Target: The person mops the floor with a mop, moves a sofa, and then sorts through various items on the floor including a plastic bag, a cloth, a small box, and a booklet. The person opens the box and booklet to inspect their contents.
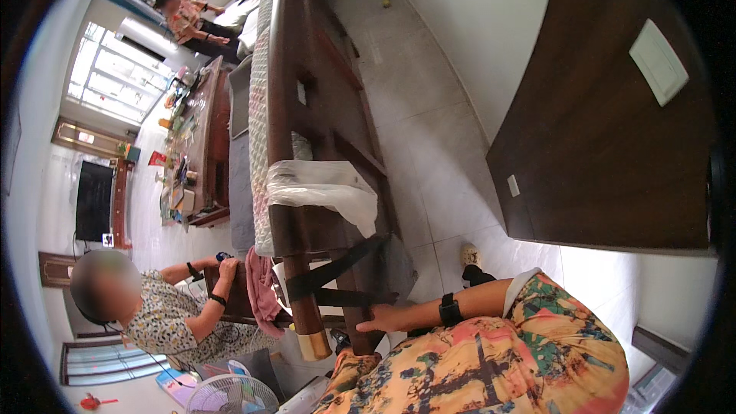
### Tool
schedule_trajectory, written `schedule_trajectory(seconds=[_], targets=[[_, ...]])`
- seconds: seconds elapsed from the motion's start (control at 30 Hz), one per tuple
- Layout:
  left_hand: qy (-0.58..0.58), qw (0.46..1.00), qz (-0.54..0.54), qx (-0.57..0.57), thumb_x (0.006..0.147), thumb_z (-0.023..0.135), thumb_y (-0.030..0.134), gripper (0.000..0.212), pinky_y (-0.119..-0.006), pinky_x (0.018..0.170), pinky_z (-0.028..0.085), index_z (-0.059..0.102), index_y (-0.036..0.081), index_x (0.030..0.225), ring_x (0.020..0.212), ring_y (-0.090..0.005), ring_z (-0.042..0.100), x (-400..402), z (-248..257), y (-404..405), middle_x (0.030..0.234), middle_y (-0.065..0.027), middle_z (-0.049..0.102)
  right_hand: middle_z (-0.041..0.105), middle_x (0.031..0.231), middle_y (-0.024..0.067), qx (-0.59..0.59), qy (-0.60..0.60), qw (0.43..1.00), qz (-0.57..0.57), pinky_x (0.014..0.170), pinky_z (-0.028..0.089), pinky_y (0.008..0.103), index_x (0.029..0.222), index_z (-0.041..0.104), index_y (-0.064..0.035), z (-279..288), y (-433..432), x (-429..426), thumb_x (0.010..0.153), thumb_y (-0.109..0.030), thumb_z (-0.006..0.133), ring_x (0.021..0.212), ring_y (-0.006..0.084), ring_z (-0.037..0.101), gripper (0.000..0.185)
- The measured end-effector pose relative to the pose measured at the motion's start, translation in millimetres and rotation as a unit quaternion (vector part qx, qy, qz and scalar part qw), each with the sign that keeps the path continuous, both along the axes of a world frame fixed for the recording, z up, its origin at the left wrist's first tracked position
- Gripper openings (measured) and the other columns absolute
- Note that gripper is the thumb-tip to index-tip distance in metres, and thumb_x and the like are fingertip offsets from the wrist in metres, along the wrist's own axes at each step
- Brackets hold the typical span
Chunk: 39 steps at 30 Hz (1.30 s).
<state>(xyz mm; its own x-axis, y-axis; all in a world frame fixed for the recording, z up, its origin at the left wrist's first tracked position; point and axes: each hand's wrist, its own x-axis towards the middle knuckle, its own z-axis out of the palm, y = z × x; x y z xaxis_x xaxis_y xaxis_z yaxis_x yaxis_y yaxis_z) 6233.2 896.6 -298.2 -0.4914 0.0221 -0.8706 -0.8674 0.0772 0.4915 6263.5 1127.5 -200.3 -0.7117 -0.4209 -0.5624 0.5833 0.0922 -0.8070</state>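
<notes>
My right hand [380, 319], blurred and with a black band at its wrist, is beside the dark wooden end frame [361, 322] of a bench or sofa, near the end of a black strap [333, 273]. Whether its fingers grip anything is not clear. Of my left arm, only the patterned sleeve and a black wristband show at the bottom centre, behind the frame; the left hand itself is hidden. A white plastic bag [322, 184] hangs over the wooden rail, higher up in the picture. A pink towel [261, 293] drapes on the frame's far side.
A person in a patterned shirt [167, 310] has both hands on a wooden chair back at the lower left. Another person [190, 23] is by the window. A cluttered wooden table [201, 144], a fan [230, 395] and a dark wood panel [598, 126] surround the bench.
</notes>
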Motion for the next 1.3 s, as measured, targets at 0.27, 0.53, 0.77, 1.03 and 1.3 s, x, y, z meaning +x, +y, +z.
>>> schedule_trajectory(seconds=[0.27,0.53,0.77,1.03,1.3], targets=[[-0.023,0.998,0.048,0.023,0.096,0.041,0.031,0.037,-0.048,0.083,0.047,0.050,0.004,0.120,0.100,-0.0281,0.053,31.7,-33.3,-43.4,0.113,-0.0116,0.055,0.057,0.116,0.0111,-0.083,-0.095,0.992,0.000,0.087,0.043,0.0312,0.118,0.054,0.0026,6.1,3.4,-4.2,0.081,-0.047,0.063,0.102,0.0201,0.053,0.062],[-0.024,0.994,0.050,0.096,0.095,0.041,0.031,0.038,-0.048,0.083,0.047,0.050,0.004,0.120,0.100,-0.0286,0.053,35.7,-82.0,-123.2,0.113,-0.0116,0.055,0.053,0.120,0.0093,0.009,-0.040,0.921,-0.386,0.092,0.042,0.0353,0.123,0.048,-0.0041,20.8,-43.5,30.0,0.085,-0.044,0.063,0.106,0.0219,0.053,0.057],[-0.059,0.991,0.097,0.077,0.095,0.041,0.031,0.038,-0.049,0.084,0.047,0.050,0.004,0.120,0.101,-0.0290,0.053,34.8,-96.6,-221.8,0.114,-0.0116,0.055,0.058,0.113,0.0117,0.018,-0.081,0.879,-0.470,0.091,0.045,0.0360,0.123,0.048,0.0012,65.8,-65.7,13.2,0.086,-0.041,0.060,0.102,0.0236,0.056,0.058],[-0.062,0.986,0.154,0.022,0.095,0.041,0.032,0.038,-0.049,0.084,0.047,0.050,0.005,0.120,0.102,-0.0294,0.053,33.0,-94.4,-289.7,0.114,-0.0116,0.055,0.060,0.104,0.0114,0.022,-0.107,0.896,-0.430,0.080,0.049,0.0358,0.119,0.049,0.0025,63.0,-61.3,9.3,0.087,-0.042,0.060,0.090,0.0227,0.059,0.055],[-0.069,0.984,0.161,0.002,0.095,0.041,0.032,0.038,-0.050,0.084,0.047,0.050,0.005,0.120,0.102,-0.0299,0.053,52.1,-73.6,-273.6,0.115,-0.0117,0.055,0.036,0.136,0.0190,0.179,-0.165,0.920,-0.306,0.103,0.029,0.0320,0.137,0.029,0.0019,81.0,-57.9,9.2,0.085,-0.062,0.051,0.125,0.0237,0.036,0.086]])
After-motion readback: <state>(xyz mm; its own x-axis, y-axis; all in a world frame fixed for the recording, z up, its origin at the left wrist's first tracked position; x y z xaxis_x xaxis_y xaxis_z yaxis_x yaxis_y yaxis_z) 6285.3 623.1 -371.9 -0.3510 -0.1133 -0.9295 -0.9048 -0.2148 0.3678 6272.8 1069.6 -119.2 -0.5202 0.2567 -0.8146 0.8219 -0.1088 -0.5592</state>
